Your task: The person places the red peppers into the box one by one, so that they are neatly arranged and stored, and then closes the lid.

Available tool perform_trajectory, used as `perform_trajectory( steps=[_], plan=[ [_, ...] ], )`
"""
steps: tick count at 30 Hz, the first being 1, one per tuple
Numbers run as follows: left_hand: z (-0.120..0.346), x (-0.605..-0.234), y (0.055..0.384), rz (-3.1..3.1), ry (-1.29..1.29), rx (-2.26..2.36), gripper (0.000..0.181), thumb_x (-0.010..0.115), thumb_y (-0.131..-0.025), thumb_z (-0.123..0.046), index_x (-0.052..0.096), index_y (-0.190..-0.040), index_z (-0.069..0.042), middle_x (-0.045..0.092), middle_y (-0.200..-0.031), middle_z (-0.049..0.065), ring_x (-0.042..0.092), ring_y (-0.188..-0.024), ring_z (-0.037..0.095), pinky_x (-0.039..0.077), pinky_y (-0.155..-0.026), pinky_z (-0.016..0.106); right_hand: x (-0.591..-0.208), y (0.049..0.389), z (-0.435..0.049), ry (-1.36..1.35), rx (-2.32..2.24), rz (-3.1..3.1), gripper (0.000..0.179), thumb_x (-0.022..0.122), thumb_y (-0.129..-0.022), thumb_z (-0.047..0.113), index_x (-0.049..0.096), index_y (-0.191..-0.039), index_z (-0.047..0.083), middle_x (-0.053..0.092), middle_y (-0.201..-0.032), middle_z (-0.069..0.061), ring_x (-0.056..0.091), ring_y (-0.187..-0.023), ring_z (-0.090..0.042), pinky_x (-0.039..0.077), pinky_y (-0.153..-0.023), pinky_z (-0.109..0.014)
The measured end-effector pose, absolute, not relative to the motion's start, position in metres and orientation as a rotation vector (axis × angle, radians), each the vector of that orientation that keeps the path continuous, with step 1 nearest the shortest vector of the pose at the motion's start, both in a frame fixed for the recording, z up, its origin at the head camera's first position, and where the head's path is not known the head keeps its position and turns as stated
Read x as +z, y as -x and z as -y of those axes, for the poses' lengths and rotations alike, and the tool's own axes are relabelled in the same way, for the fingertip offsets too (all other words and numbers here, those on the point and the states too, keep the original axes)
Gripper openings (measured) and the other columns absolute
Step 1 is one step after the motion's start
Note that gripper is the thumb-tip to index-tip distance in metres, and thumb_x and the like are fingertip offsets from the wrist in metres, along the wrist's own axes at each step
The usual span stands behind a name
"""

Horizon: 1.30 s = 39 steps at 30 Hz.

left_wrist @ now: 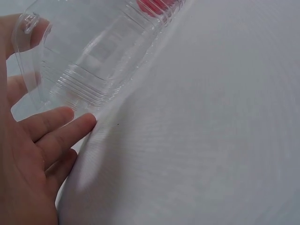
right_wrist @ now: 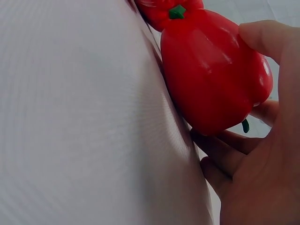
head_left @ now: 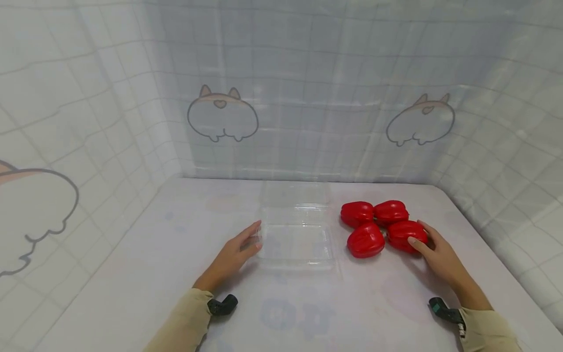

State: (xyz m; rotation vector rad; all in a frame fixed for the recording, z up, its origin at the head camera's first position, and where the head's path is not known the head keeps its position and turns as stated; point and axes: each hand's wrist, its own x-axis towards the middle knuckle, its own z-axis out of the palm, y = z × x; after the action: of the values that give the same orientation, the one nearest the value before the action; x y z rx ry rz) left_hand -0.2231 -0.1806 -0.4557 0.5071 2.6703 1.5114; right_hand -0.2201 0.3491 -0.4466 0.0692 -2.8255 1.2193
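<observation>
A clear plastic clamshell container (head_left: 295, 243) stands on the table, its lid (head_left: 295, 193) folded back towards the rear wall. At its left end is my left hand (head_left: 235, 252), fingers fairly straight, with thumb and fingertips at the rim. Part of that hand (left_wrist: 33, 140) shows through the clear plastic in the left wrist view. On the right, my right hand (head_left: 440, 254) holds a red bell pepper (right_wrist: 211, 70), thumb on top and fingers round its far side. The pepper rests on or close over the table and has a small green stem.
Several more red bell peppers, among them the nearest one (head_left: 366, 240) and one at the back (head_left: 390, 212), lie clustered right of the container. White checked sheeting (head_left: 308, 98) with cartoon prints encloses the white table (head_left: 176, 274) at the back and both sides.
</observation>
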Motion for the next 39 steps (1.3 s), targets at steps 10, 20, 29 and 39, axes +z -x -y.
perform_trajectory(
  steps=[10, 20, 29, 39],
  plan=[
    [0.1836, -0.4581, 0.2208, -2.642, -0.526, 1.592, 0.059, 0.057, -0.102, -0.04, 0.038, -0.156, -0.026, 0.043, -0.155, 0.004, 0.05, -0.134, 0.026, 0.036, -0.111, 0.053, -0.4482, 0.2194, -0.3478, -0.049, 1.264, 2.805, 0.086, 0.056, -0.1, 0.046, 0.015, -0.157, -0.004, 0.032, -0.149, -0.035, 0.038, -0.131, -0.054, 0.044, -0.099, -0.063],
    [0.1811, -0.4568, 0.2237, -2.636, -0.539, 1.563, 0.058, 0.056, -0.103, -0.039, 0.037, -0.156, -0.027, 0.039, -0.158, 0.0, 0.049, -0.135, 0.025, 0.039, -0.11, 0.051, -0.4451, 0.2165, -0.3529, -0.023, 1.272, 2.748, 0.079, 0.051, -0.102, 0.046, 0.02, -0.156, -0.003, 0.037, -0.147, -0.032, 0.039, -0.13, -0.051, 0.05, -0.088, -0.025],
    [0.1834, -0.4588, 0.2241, -2.636, -0.508, 1.533, 0.058, 0.054, -0.104, -0.039, 0.034, -0.157, -0.028, 0.038, -0.158, 0.0, 0.048, -0.136, 0.026, 0.031, -0.114, 0.054, -0.4499, 0.2129, -0.351, 0.014, 1.342, 2.661, 0.074, 0.05, -0.103, 0.044, 0.025, -0.154, -0.004, 0.038, -0.148, -0.031, 0.039, -0.13, -0.049, 0.039, -0.076, -0.003],
    [0.1803, -0.4567, 0.2214, -2.631, -0.509, 1.555, 0.06, 0.053, -0.104, -0.041, 0.032, -0.158, -0.029, 0.04, -0.157, 0.0, 0.048, -0.136, 0.023, 0.032, -0.115, 0.052, -0.4474, 0.2165, -0.356, 0.043, 1.47, 2.561, 0.074, 0.047, -0.104, 0.047, 0.023, -0.154, -0.003, 0.034, -0.15, -0.029, 0.037, -0.129, -0.047, 0.049, -0.079, -0.009]
  ],
)
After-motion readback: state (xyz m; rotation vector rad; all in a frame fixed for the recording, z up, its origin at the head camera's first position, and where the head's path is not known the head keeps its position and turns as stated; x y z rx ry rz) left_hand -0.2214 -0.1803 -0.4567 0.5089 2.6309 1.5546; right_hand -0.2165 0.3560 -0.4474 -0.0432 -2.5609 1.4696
